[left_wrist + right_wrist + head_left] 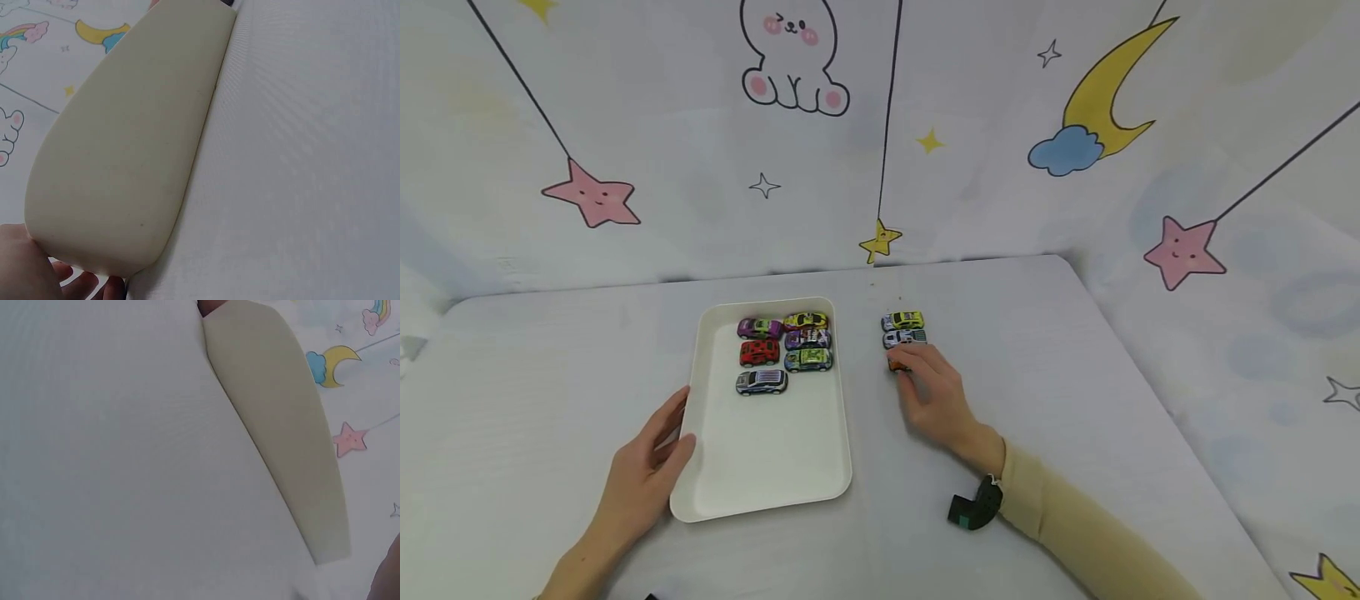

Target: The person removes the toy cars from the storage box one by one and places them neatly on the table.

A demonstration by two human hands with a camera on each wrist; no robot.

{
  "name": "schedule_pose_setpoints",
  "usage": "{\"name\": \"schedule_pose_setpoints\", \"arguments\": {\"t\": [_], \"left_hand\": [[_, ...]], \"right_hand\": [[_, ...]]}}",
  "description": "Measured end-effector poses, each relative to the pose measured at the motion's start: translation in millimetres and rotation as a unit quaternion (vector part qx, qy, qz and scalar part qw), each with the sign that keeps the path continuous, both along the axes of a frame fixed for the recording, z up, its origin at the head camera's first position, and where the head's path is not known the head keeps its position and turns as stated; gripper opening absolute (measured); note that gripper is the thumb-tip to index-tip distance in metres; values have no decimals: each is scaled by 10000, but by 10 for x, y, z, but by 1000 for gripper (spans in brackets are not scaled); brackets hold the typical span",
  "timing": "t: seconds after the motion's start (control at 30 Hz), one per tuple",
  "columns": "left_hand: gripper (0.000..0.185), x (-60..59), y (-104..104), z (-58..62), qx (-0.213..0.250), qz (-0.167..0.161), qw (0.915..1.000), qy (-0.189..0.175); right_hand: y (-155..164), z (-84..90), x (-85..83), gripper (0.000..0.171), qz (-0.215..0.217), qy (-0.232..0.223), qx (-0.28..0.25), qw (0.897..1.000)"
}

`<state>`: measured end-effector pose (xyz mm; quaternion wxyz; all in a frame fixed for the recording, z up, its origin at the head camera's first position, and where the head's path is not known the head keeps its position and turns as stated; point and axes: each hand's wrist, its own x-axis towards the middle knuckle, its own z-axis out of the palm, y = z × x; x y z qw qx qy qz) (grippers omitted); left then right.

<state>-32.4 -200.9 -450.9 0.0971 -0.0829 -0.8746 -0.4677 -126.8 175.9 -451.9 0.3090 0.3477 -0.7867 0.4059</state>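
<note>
Left hand [642, 471]: spread against a white rectangular tray [767, 450], lengthwise near-to-far
Right hand [938, 402]: pinching a small orange toy car [895, 365], right of the tray
Car's heading, axis: I can't tell; hand hides most

orange car [896, 365]: part-hidden by right hand [936, 398] | animal drawing [794, 60]: top cropped
</note>
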Motion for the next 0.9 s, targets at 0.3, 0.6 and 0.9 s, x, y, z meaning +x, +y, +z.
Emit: {"name": "schedule_pose_setpoints", "arguments": {"t": [0.3,0.6,0.9], "left_hand": [[61,9,-6,8,120,-60,9999,7],[60,10,-32,27,90,-67,9999,8],[60,-2,-17,-23,154,-97,9998,107]], "right_hand": [[-169,12,127,32,276,-153,291,9991],[-336,7,192,30,673,-136,263,9973],[-540,81,166,34,1203,-248,520,9911]]}}
